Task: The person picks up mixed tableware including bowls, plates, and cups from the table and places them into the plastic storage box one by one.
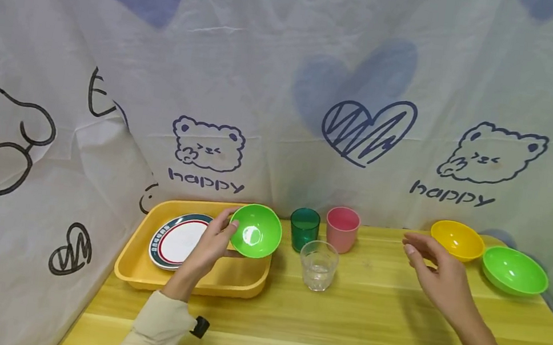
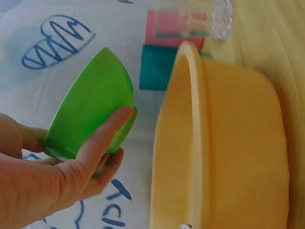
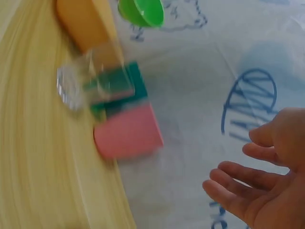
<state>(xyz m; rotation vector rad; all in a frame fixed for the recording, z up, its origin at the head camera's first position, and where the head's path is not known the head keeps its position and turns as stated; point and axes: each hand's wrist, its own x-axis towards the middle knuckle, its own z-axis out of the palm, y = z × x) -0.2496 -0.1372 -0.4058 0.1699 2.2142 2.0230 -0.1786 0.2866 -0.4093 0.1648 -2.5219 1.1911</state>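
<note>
My left hand [image 1: 216, 239] grips a small green bowl [image 1: 256, 231], thumb at its rim and fingers beneath. The bowl is tilted, its inside facing the head camera, over the right part of a yellow tray [image 1: 132, 270]. In the left wrist view the fingers spread under the green bowl [image 2: 95, 105], above the tray's rim [image 2: 198, 119]. My right hand [image 1: 441, 282] hovers over the table's right side, holding nothing, fingers loosely bent. Nearest to it are a yellow bowl [image 1: 457, 241] and a wider green bowl [image 1: 515, 272].
Inside the tray lies a white plate [image 1: 182, 241] with a dark patterned rim. Midway along the wooden table [image 1: 339, 335] stand a dark green cup [image 1: 304, 230], a pink cup [image 1: 342, 230] and a clear glass [image 1: 319, 267]. A printed cloth [image 1: 277, 80] hangs behind.
</note>
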